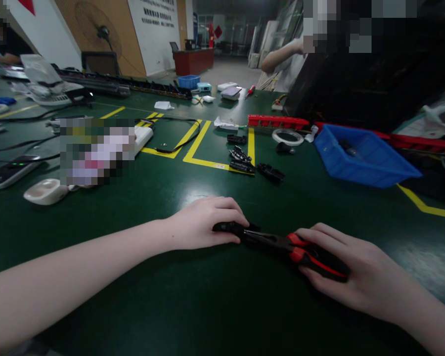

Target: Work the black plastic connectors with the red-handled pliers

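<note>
My left hand (211, 220) is closed around a small black plastic part (228, 227), holding it low over the green table (141, 296). From the right, long-nose pliers (300, 252) with red and black handles reach toward this part, and their jaws touch or overlap its right end. I cannot tell whether the jaws grip it. My right hand (356, 267) is wrapped around the plier handles. Beyond my hands lie several similar black plastic parts (241, 154), some on yellow tape, with another black piece (270, 172) just to their right.
A blue bin (363, 155) with dark pieces inside stands at the right, beside a tape roll (287, 137) and red strips (278, 121). At the left are a white oval object (46, 192), a handheld device (11, 170) and black cables (181, 119). People are across the table.
</note>
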The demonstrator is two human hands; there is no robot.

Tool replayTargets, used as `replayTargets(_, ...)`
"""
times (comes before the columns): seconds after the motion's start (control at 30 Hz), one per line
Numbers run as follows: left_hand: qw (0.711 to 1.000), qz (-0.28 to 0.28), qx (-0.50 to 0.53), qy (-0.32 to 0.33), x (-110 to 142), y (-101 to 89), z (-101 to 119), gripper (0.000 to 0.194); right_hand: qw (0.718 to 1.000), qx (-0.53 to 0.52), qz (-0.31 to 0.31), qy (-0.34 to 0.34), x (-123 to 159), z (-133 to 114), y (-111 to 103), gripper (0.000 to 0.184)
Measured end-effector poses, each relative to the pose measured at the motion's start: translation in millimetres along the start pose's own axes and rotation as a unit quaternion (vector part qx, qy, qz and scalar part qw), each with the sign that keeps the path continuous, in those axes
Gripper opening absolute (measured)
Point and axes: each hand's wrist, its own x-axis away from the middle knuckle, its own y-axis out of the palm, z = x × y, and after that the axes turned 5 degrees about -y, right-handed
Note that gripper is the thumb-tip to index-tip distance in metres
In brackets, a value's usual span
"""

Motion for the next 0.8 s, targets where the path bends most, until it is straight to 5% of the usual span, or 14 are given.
replayTargets(0.23, 0.992, 0.028, -0.104, 0.073, 3.5, 3.8, 0.3, 0.025, 1.000, 0.009, 0.003, 0.000, -2.6, -0.4, -4.9, 0.038)
replayTargets(0.6, 0.990, 0.000, -0.112, 0.085, -0.6, 0.8, -3.6, 0.029, 0.996, 0.002, 0.082, 0.035, -4.0, -10.6, 1.3, 0.021)
replayTargets(0.8, 0.977, -0.010, -0.185, 0.108, -3.1, 0.9, -5.2, 0.032, 0.996, 0.038, 0.073, 0.027, -0.9, -1.9, 5.4, 0.030)
